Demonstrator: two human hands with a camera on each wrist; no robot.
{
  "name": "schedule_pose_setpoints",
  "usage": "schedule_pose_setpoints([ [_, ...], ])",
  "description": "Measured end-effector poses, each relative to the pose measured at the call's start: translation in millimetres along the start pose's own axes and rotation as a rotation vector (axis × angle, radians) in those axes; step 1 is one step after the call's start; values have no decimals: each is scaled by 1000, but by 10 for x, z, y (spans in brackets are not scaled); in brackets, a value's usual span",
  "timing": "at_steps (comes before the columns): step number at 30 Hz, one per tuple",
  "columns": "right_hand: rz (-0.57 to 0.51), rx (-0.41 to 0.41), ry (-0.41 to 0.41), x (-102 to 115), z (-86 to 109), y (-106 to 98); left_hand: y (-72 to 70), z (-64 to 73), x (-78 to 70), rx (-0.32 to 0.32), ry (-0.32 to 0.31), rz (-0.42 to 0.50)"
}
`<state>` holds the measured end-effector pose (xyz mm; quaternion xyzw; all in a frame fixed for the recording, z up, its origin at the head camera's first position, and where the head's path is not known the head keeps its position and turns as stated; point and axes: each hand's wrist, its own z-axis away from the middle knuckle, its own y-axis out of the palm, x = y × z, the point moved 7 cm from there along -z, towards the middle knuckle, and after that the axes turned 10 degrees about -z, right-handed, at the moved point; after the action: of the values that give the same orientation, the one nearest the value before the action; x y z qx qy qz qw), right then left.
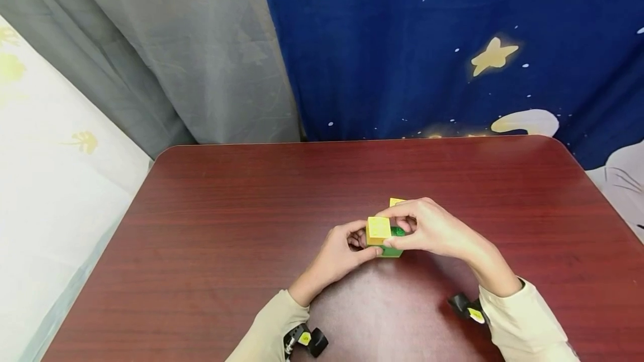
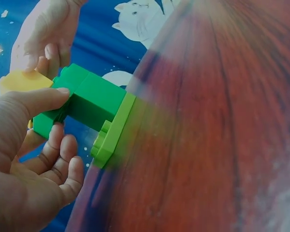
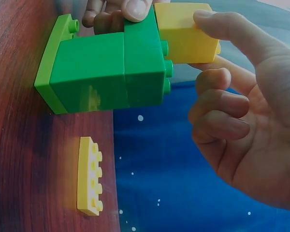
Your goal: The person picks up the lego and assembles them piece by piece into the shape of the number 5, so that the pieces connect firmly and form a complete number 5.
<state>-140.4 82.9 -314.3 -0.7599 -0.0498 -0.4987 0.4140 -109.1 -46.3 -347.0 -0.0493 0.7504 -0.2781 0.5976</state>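
Near the table's middle stands a stack of building bricks. A light green plate (image 3: 46, 72) is the base, with a green brick (image 3: 89, 70) on it and an upper green brick (image 3: 144, 77) above, jutting out to the left side. My left hand (image 1: 339, 253) pinches the overhanging end of that upper brick between thumb and fingers, as its thumb (image 3: 137, 8) shows. At the top, my right hand (image 1: 435, 228) holds a yellow brick (image 1: 378, 230) between thumb and index finger, right against the upper green brick's studs. The other right fingers (image 3: 221, 104) curl loosely beside it.
A flat yellow brick (image 3: 84, 179) with studs lies on the table behind the stack, partly hidden by my right hand in the head view. The reddish-brown table (image 1: 226, 228) reaches back to a grey curtain (image 1: 226, 60) and a blue star-patterned curtain (image 1: 402, 43).
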Motion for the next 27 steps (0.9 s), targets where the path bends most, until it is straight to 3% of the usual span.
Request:
schedule_pose_setpoints([
  [5,0,3,25,-7,-2,2,1,1,-9,16,-7,2],
  [10,-12,-11,27,-17,-7,4,13,1,20,102,10,44],
  [13,-19,-17,18,-27,-17,11,9,-5,120,152,-4,130],
  [18,-26,-11,7,-37,-27,28,27,-15,371,198,-78,347],
  [21,-21,-10,4,-38,-27,27,44,-22,429,198,-102,390],
  [27,-22,-12,-2,-29,-23,12,44,-54,430,124,-176,299],
])
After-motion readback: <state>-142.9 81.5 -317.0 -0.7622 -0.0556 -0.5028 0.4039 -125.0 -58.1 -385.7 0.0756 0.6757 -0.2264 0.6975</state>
